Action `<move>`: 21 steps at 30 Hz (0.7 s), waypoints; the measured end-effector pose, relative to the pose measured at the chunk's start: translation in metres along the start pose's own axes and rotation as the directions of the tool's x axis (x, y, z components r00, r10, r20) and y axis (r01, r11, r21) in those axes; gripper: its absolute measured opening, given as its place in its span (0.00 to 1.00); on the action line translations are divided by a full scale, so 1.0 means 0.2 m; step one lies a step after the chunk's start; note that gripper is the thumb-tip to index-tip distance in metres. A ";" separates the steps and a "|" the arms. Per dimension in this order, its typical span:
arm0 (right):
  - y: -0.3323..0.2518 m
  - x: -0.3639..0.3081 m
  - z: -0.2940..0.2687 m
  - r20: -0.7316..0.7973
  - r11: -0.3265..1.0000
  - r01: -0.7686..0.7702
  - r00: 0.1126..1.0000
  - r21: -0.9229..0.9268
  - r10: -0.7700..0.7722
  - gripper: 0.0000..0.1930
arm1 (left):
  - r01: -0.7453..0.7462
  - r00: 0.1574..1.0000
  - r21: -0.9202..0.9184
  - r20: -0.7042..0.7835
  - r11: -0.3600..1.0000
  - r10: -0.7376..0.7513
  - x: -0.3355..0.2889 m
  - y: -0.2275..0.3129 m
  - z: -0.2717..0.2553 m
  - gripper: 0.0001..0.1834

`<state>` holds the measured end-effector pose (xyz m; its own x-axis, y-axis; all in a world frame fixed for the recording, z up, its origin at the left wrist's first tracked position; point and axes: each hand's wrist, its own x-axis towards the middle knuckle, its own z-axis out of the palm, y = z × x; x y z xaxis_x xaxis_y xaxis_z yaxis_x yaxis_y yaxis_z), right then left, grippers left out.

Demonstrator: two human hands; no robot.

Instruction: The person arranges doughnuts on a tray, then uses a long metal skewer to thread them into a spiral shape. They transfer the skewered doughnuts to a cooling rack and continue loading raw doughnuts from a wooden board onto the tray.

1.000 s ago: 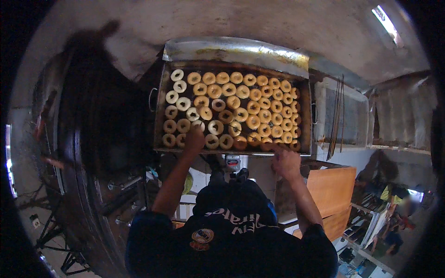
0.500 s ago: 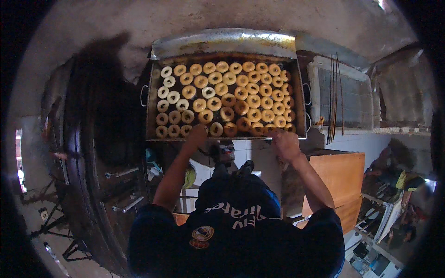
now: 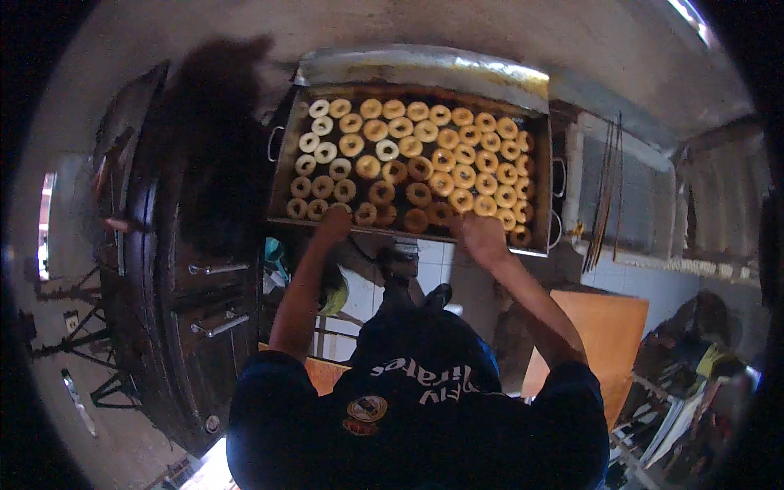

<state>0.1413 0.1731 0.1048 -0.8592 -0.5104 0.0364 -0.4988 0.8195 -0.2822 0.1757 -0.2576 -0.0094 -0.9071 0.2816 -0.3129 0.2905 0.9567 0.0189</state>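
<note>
A wide rectangular metal fryer [image 3: 546,188] lies in front of me, filled with rows of ring doughnuts in dark oil. Those at the left are pale, like one doughnut [image 3: 317,153], while the middle and right ones are golden, like another doughnut [image 3: 463,167]. At the near rim, toward the left, my left hand [image 3: 333,223] is closed by the pale rings. My right hand [image 3: 482,238], also closed, reaches over the near rim right of the middle, beside golden doughnuts. What either hand holds, if anything, is hidden.
A raised metal flap [image 3: 425,61] backs the fryer. To the right stand a wire-mesh tray [image 3: 641,175], long thin sticks [image 3: 608,192] and a wooden board [image 3: 600,318]. A dark cabinet with metal handles [image 3: 219,268] is at the left. A small box [image 3: 406,251] sits below the fryer.
The view has turned slightly, so the fryer appears tilted and shifted right. My right hand has moved inward over the near rim. Some doughnuts near the front middle have shifted.
</note>
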 end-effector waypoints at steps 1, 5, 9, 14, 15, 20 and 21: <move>-0.12 0.03 -0.17 0.051 1.000 0.020 0.999 -0.011 -0.019 0.15 | 0.090 0.996 -0.108 0.014 0.990 -0.089 -0.07 -0.04 0.08 0.11; -0.17 0.07 -0.42 -0.069 0.995 0.097 0.993 -0.005 -0.097 0.15 | 0.199 0.966 -0.336 -0.093 0.921 -0.243 -0.07 -0.03 -0.11 0.11; -0.23 0.43 -0.04 0.143 0.994 -0.109 0.984 0.006 0.107 0.18 | 0.317 0.770 -0.355 -0.445 0.879 -0.457 0.14 -0.42 0.02 0.14; -0.32 0.83 0.29 0.149 0.983 -0.173 0.973 -0.054 0.179 0.19 | 0.471 0.819 -0.370 -0.154 0.801 -0.552 0.42 -0.66 0.02 0.17; -0.29 0.84 0.29 0.148 0.976 -0.200 0.966 -0.084 0.211 0.18 | 0.469 0.811 -0.486 -0.095 0.738 -0.578 0.46 -0.60 -0.03 0.17; -0.40 0.52 -0.12 -0.035 0.996 -0.083 0.996 -0.021 0.082 0.20 | 0.393 0.823 -0.456 -0.212 0.799 -0.526 0.23 -0.53 0.14 0.18; -0.39 0.52 -0.09 0.043 0.992 -0.113 0.992 -0.059 0.116 0.20 | 0.346 0.839 -0.402 -0.272 0.848 -0.472 0.23 -0.53 0.18 0.18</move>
<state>0.0880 0.0608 0.1474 -0.9054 -0.4229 -0.0376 -0.4043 0.8858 -0.2279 0.1143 -0.3481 -0.0593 -0.9807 -0.1949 -0.0126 -0.1902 0.9382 0.2892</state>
